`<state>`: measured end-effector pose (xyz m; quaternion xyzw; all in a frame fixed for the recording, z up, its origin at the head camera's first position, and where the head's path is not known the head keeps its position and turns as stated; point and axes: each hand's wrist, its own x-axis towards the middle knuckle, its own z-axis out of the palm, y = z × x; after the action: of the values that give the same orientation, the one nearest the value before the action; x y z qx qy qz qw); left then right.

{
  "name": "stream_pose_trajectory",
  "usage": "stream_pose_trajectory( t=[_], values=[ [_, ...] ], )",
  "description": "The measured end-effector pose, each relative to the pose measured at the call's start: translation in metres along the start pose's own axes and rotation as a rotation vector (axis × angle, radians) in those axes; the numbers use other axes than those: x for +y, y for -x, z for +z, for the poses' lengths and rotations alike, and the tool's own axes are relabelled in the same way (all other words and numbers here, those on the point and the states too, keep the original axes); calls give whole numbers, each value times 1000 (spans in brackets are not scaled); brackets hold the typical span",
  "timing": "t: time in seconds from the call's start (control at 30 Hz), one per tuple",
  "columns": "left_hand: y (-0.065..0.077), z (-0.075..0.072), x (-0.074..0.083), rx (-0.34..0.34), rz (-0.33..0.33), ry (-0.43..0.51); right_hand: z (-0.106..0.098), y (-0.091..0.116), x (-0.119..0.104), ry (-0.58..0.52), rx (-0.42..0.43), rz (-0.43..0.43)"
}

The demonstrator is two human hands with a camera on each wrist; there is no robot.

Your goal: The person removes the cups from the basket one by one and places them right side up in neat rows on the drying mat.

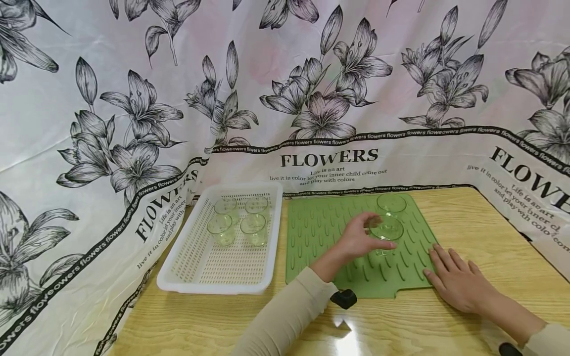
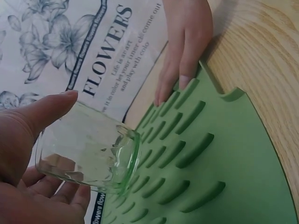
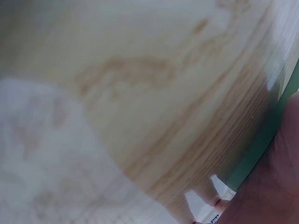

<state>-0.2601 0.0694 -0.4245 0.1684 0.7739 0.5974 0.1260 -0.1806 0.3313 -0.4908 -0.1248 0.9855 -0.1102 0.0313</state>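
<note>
Flower-printed cloth [image 1: 329, 113] fills the upper part of the head frame, and below it we see a pale wood surface [image 1: 187, 321]. Right of centre lies a ridged green mat [image 1: 311, 242]. Over it, our left hand [image 1: 359, 238] has its thumb and fingers spread around the sides of a clear glass [image 1: 386, 229], holding it; we cannot tell whether its base touches the mat. Just above that glass in the frame, a second glass [image 1: 392, 202] is on the mat. Our right hand [image 1: 463, 287], at lower right, lies flat with fingers extended, their tips at the mat's right edge. Left of centre, a white basket [image 1: 213, 288] contains four glasses [image 1: 254, 232].
</note>
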Motion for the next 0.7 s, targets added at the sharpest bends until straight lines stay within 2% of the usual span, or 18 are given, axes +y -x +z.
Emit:
stream_pose_trajectory(
  t=[0.2,0.47,0.7],
  values=[
    [-4,8,-5,2,4,2,0,-1,-1,-2,-6,0],
    [-10,21,-4,4,12,11,0,-1,0,5,-1,-2],
    [-18,36,-5,26,5,-52,0,-1,0,3,-1,5]
  ],
)
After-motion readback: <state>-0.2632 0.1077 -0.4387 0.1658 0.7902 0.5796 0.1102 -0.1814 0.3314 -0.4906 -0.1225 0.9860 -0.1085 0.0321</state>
